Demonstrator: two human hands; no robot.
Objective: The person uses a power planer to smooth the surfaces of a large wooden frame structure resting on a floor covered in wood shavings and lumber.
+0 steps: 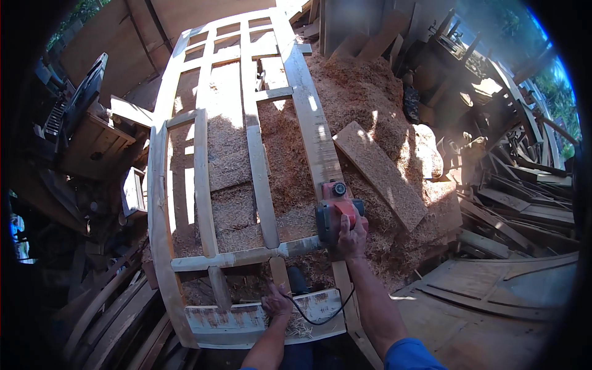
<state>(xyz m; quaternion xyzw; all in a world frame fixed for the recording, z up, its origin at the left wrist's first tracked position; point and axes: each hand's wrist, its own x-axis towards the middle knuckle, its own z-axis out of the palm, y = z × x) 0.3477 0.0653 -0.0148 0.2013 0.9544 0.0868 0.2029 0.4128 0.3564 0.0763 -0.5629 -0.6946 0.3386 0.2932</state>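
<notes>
A large wooden lattice door frame [161,185] lies stretched out before me, with long stiles, slats and cross rails. My right hand [352,240] is closed round the handle of a red and black electric hand planer [335,213], which rests on the right stile [311,126]. Lower down, my left hand [277,303] is by a short slat [279,271] and the pale bottom rail [225,317], its fingers curled. A black power cord [317,323] runs out from the left hand's fingers and loops toward the planer.
Wood shavings [364,92] lie heaped under and beside the frame. A loose board [379,176] slants across the heap at right. Stacked timber [518,203] and panels [475,296] fill the right side; more planks [117,320] lie at lower left, below a wooden machine stand [95,145].
</notes>
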